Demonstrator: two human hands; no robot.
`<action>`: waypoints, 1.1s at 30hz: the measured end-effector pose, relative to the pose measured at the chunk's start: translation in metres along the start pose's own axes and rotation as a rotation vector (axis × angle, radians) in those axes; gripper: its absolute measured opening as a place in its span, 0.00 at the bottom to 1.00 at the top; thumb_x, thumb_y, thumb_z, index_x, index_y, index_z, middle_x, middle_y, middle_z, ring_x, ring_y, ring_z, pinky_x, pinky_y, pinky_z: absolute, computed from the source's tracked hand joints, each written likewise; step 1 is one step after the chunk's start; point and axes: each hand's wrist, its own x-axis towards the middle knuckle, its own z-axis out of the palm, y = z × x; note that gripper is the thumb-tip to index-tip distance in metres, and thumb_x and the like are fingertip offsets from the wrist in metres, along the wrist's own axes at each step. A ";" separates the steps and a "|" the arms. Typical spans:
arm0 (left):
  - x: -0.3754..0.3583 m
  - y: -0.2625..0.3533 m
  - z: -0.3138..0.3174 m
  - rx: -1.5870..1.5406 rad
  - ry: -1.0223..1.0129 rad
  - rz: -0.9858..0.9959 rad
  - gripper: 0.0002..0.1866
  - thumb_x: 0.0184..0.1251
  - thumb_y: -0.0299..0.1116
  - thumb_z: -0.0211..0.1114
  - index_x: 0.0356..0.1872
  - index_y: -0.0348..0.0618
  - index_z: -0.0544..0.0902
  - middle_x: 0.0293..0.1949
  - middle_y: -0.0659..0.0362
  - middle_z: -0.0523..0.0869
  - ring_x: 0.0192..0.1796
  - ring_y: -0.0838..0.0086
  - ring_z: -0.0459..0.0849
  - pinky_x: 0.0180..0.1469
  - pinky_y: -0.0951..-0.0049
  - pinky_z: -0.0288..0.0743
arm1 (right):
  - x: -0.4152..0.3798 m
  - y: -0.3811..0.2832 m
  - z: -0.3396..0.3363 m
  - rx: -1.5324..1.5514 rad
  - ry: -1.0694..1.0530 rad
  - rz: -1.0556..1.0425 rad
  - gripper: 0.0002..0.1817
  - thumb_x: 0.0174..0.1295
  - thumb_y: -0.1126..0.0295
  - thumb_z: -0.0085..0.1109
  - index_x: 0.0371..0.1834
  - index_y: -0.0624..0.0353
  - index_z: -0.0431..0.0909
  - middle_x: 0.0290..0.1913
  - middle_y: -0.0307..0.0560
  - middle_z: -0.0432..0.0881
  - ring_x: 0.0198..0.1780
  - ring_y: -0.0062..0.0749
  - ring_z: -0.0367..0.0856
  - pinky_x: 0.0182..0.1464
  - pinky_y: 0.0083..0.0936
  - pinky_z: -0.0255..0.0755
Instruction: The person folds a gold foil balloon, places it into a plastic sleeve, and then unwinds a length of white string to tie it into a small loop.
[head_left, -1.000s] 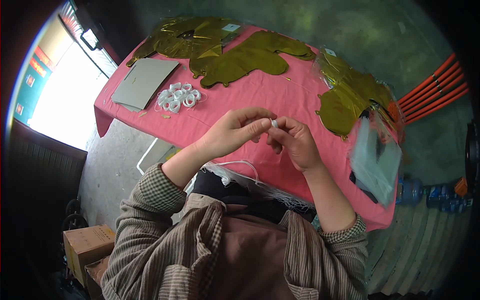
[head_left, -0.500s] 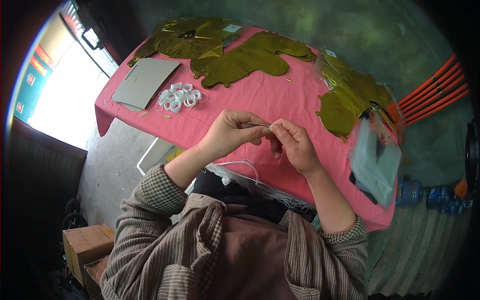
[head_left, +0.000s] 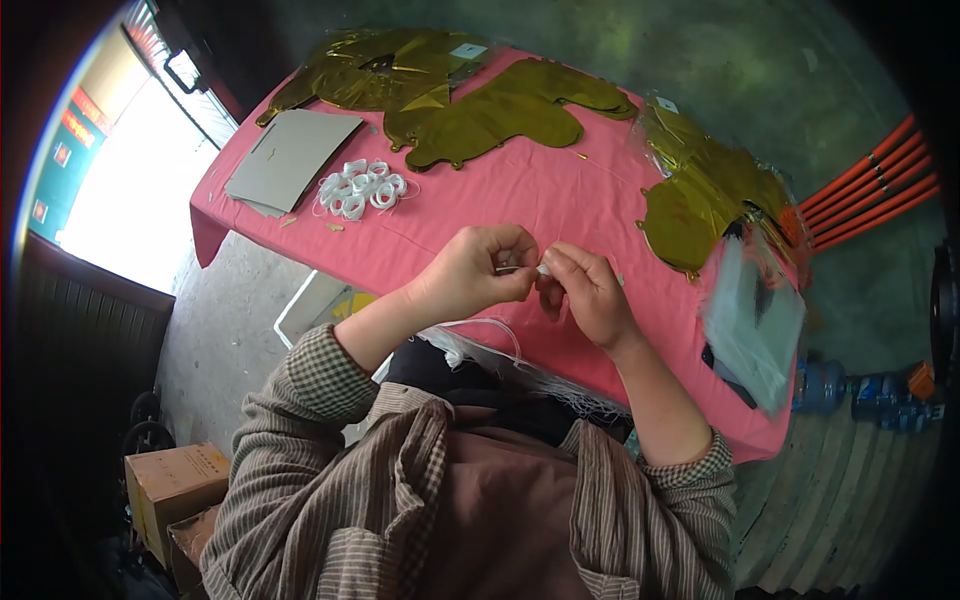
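Observation:
Above the near part of the pink-covered table point(head_left: 480, 210), my left hand point(head_left: 482, 268) and my right hand point(head_left: 588, 292) meet, fingers pinched close together. Between the fingertips shows a small white piece point(head_left: 543, 269), pinched by my right thumb and finger. My left hand's fingers curl round something thin and pale that is mostly hidden. Below the hands, a bundle of white strings point(head_left: 560, 390) hangs at the table's near edge. Several coils of white string point(head_left: 362, 188) lie to the left on the cloth.
Grey cardboard sheets point(head_left: 292, 158) lie at the left. Gold foil shapes point(head_left: 490, 118) spread along the far side, with more gold foil point(head_left: 690, 215) at the right. Clear plastic bags point(head_left: 748, 325) rest on the right edge. Cardboard boxes point(head_left: 175, 490) stand on the floor.
My left hand's fingers have curled in more, and the thin pale strand that stretched between the hands is now mostly hidden. My right hand has shifted slightly down.

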 end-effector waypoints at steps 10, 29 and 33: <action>-0.019 0.008 -0.024 0.301 0.174 0.199 0.05 0.49 0.19 0.59 0.28 0.36 0.75 0.27 0.63 0.78 0.30 0.84 0.77 0.35 0.83 0.74 | 0.001 -0.006 -0.019 0.443 0.108 0.145 0.12 0.67 0.61 0.37 0.46 0.55 0.64 0.42 0.51 0.78 0.23 0.31 0.79 0.21 0.20 0.69; -0.027 -0.020 -0.176 1.024 0.674 -0.007 0.16 0.56 0.34 0.59 0.45 0.43 0.80 0.48 0.49 0.78 0.52 0.58 0.75 0.55 0.64 0.68 | -0.139 -0.003 -0.113 -0.055 0.537 -0.051 0.07 0.65 0.73 0.44 0.39 0.64 0.72 0.30 0.44 0.79 0.25 0.20 0.76 0.29 0.15 0.69; -0.016 -0.054 -0.162 1.209 0.668 -0.049 0.29 0.59 0.51 0.56 0.60 0.49 0.69 0.65 0.48 0.62 0.68 0.55 0.56 0.67 0.55 0.47 | -0.155 -0.013 -0.120 -0.191 0.554 -0.019 0.07 0.65 0.71 0.45 0.37 0.63 0.72 0.28 0.43 0.77 0.25 0.19 0.74 0.28 0.15 0.67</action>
